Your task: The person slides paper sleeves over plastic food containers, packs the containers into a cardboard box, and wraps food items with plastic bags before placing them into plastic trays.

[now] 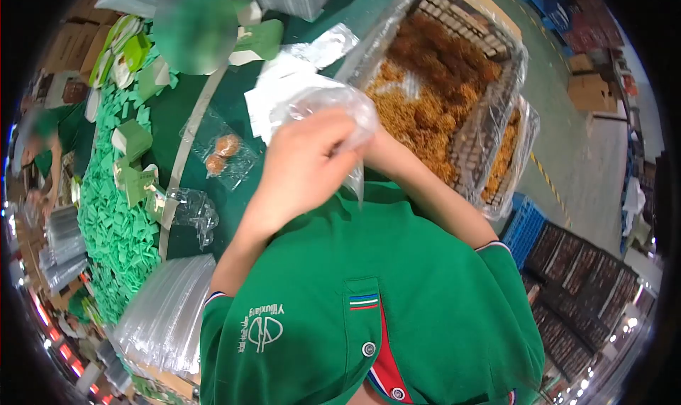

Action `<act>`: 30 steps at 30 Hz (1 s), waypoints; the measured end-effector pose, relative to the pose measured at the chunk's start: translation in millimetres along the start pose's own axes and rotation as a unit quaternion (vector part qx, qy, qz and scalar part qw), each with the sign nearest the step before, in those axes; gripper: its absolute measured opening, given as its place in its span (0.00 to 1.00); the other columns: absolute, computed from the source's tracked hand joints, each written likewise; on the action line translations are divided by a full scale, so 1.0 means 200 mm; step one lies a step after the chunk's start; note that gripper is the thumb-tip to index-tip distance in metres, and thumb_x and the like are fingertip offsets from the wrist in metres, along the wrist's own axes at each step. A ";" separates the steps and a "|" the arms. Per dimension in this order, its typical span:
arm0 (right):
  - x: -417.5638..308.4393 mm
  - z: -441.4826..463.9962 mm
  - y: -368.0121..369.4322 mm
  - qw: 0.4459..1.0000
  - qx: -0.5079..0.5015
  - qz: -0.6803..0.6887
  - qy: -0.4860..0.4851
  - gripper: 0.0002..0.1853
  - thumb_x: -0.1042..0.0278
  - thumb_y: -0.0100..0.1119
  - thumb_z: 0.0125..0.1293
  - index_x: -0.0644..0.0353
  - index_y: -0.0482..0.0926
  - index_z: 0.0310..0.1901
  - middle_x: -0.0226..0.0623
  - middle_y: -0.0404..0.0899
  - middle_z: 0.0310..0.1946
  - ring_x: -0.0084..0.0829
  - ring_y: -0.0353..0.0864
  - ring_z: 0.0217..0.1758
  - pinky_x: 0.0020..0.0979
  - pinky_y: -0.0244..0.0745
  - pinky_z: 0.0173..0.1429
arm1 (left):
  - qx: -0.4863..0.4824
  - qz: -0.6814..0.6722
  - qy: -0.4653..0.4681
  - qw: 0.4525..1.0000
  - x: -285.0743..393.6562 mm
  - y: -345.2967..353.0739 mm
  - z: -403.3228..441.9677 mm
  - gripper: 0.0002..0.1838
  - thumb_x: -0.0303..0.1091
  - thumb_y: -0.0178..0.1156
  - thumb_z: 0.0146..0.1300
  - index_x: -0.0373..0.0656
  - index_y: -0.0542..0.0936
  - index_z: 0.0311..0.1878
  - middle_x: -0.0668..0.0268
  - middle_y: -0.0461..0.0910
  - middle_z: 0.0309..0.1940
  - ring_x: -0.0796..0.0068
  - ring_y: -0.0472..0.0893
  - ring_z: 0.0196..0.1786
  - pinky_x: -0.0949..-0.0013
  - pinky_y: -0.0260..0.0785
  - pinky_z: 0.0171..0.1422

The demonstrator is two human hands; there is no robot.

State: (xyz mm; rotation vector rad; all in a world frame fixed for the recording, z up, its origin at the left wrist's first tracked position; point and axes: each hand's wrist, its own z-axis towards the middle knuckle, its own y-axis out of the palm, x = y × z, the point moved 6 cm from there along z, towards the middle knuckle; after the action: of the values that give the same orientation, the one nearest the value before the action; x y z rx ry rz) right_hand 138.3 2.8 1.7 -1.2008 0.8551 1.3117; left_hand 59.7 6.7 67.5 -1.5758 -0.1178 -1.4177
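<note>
A clear plastic bag (360,109) is bunched up in front of my chest, with a loose end hanging below my hands. My left hand (301,160) is closed, its fingers curled around the bag. Behind it, my right hand (376,150) meets the bag from the other side; its fingers are hidden by my left hand and the plastic. Under and beyond the bag lie white sheets or packets (284,86) on the green table. Two round brown pieces (221,153) in clear wrapping lie to the left of my left hand.
A plastic-lined crate (461,132) of loose brown and golden food stands at the right. Many small green packets (117,220) cover the left side, beside green cartons (133,139). Stacked clear trays (167,313) stand near my left elbow. Another person (50,150) is at far left.
</note>
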 end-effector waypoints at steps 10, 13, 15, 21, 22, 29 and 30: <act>0.25 -0.05 -0.47 0.973 0.157 0.151 0.082 0.26 0.49 0.40 0.67 0.65 0.69 0.54 0.41 0.76 0.48 0.35 0.75 0.50 0.36 0.67 0.57 | 0.084 -0.153 0.091 0.980 -0.07 -0.15 -0.03 0.09 0.20 0.60 0.45 0.38 0.68 0.23 0.60 0.72 0.51 0.61 0.74 0.50 0.66 0.67 0.48; 0.10 -0.05 -0.61 0.974 0.122 0.183 0.050 0.30 0.45 0.37 0.69 0.66 0.67 0.55 0.42 0.76 0.47 0.37 0.75 0.51 0.38 0.66 0.58 | 0.021 -0.211 0.060 0.976 -0.14 -0.12 -0.05 0.08 0.20 0.58 0.47 0.35 0.67 0.24 0.60 0.76 0.46 0.71 0.77 0.40 0.72 0.67 0.41; 0.13 -0.12 -0.74 0.982 0.150 0.098 0.067 0.28 0.46 0.41 0.67 0.66 0.68 0.53 0.40 0.76 0.42 0.35 0.74 0.47 0.37 0.66 0.54 | 0.049 -0.286 0.091 0.953 -0.09 -0.17 -0.08 0.10 0.22 0.56 0.52 0.35 0.64 0.24 0.67 0.68 0.26 0.82 0.66 0.26 0.74 0.59 0.29; 0.59 -0.40 -0.86 0.906 0.057 -0.319 0.271 0.18 0.55 0.57 0.61 0.65 0.71 0.40 0.30 0.73 0.27 0.22 0.69 0.29 0.28 0.67 0.33 | 0.052 -0.336 0.009 0.940 -0.29 -0.12 -0.11 0.14 0.24 0.55 0.57 0.38 0.60 0.22 0.71 0.56 0.18 0.86 0.57 0.24 0.74 0.52 0.27; 0.65 -0.47 -0.81 0.908 0.045 -0.294 0.295 0.18 0.55 0.56 0.62 0.65 0.72 0.39 0.30 0.73 0.24 0.22 0.69 0.27 0.29 0.67 0.32 | 0.056 -0.351 -0.001 0.935 -0.31 -0.11 -0.11 0.14 0.25 0.55 0.57 0.39 0.60 0.21 0.71 0.56 0.18 0.87 0.57 0.24 0.75 0.52 0.27; 1.44 -0.78 -0.63 0.878 -0.199 -0.295 0.320 0.14 0.61 0.45 0.65 0.64 0.76 0.35 0.51 0.78 0.29 0.43 0.79 0.33 0.35 0.70 0.35 | 0.062 -0.271 0.016 0.960 -0.30 -0.14 -0.11 0.14 0.27 0.55 0.54 0.39 0.60 0.20 0.69 0.57 0.14 0.83 0.58 0.20 0.71 0.52 0.25; 1.56 -0.82 -0.67 0.886 -0.172 -0.284 0.323 0.13 0.65 0.44 0.65 0.64 0.75 0.33 0.53 0.77 0.30 0.46 0.78 0.33 0.36 0.69 0.34 | 0.058 -0.252 0.014 0.966 -0.30 -0.16 -0.11 0.14 0.27 0.56 0.53 0.39 0.60 0.20 0.69 0.57 0.14 0.82 0.58 0.20 0.71 0.52 0.24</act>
State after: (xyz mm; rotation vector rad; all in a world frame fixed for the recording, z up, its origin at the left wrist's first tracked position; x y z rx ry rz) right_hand 334.4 -62.1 -313.4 -2.0515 0.6424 0.5780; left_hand 5.8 38.7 34.0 -1.4881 -0.6107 -1.7825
